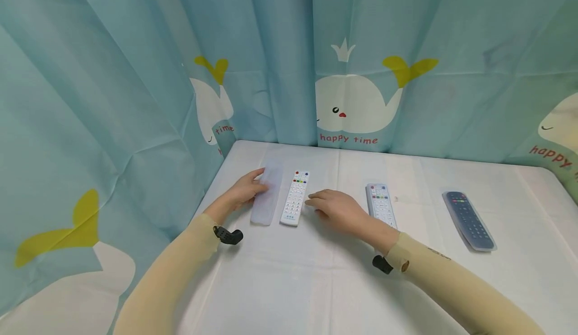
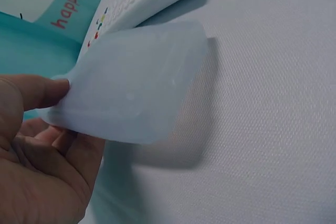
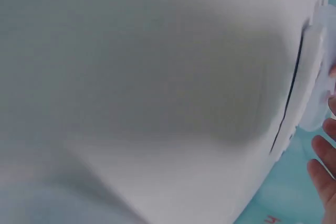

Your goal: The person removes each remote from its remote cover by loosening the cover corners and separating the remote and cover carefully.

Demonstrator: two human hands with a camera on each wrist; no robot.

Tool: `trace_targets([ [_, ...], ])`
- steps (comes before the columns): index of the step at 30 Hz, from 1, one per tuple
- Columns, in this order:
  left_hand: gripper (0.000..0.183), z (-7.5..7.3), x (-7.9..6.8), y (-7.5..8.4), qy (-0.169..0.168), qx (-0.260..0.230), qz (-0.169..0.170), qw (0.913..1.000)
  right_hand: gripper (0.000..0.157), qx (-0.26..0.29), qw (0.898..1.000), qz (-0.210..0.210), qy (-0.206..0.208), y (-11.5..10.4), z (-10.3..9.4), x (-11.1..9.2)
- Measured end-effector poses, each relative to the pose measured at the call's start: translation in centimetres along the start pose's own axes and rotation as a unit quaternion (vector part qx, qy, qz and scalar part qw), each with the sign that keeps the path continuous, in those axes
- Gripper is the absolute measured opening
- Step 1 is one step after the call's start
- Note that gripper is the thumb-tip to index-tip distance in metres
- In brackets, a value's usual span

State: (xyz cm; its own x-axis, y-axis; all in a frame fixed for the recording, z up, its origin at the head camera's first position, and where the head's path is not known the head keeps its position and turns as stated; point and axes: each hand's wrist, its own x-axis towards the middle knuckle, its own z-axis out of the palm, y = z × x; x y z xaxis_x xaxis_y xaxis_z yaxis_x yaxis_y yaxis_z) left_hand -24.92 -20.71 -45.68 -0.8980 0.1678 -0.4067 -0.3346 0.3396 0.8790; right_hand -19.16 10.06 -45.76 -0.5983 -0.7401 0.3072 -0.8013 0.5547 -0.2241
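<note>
My left hand (image 1: 241, 190) pinches a translucent, flat remote cover (image 1: 265, 202) near its far end, on the left of the table. In the left wrist view the cover (image 2: 131, 82) is tilted, its near end raised above the cloth with a shadow beneath. Just right of it lies a white remote control (image 1: 295, 197), buttons up, with coloured keys at its far end. My right hand (image 1: 340, 212) hovers beside the remote's right edge, fingers loosely extended and holding nothing. Only its fingertips (image 3: 318, 174) show at the right of the right wrist view.
A second white remote (image 1: 381, 204) in a clear cover lies partly behind the right forearm. Farther right is a dark remote (image 1: 469, 222) in a clear cover. The white-clothed table (image 1: 280, 285) meets a blue whale-print curtain (image 1: 280, 64) at the back and left.
</note>
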Motion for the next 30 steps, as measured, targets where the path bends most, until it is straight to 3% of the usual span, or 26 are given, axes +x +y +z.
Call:
trace_targets([
  [11, 0.075, -0.3, 0.1, -0.1, 0.018, 0.061, 0.004, 0.9980, 0.032, 0.013, 0.999, 0.041, 0.017, 0.5, -1.9, -3.5],
  [15, 0.076, -0.3, 0.5, -0.3, 0.024, 0.102, 0.024, 0.9942, 0.031, 0.019, 0.998, 0.049, 0.022, 0.7, -2.2, -4.2],
  [21, 0.072, -0.3, 0.8, -0.4, 0.054, 0.201, 0.056, 0.9765, 0.030, 0.022, 0.998, 0.057, 0.032, 0.9, -2.3, -5.1],
  [26, 0.069, 0.0, 0.7, -0.4, 0.076, 0.281, 0.051, 0.9553, 0.031, 0.026, 0.997, 0.063, 0.036, 1.2, -2.4, -5.6],
  [30, 0.073, 0.2, 0.5, -0.3, 0.096, 0.318, 0.046, 0.9421, 0.033, 0.028, 0.995, 0.082, 0.038, 1.4, -2.7, -6.0],
])
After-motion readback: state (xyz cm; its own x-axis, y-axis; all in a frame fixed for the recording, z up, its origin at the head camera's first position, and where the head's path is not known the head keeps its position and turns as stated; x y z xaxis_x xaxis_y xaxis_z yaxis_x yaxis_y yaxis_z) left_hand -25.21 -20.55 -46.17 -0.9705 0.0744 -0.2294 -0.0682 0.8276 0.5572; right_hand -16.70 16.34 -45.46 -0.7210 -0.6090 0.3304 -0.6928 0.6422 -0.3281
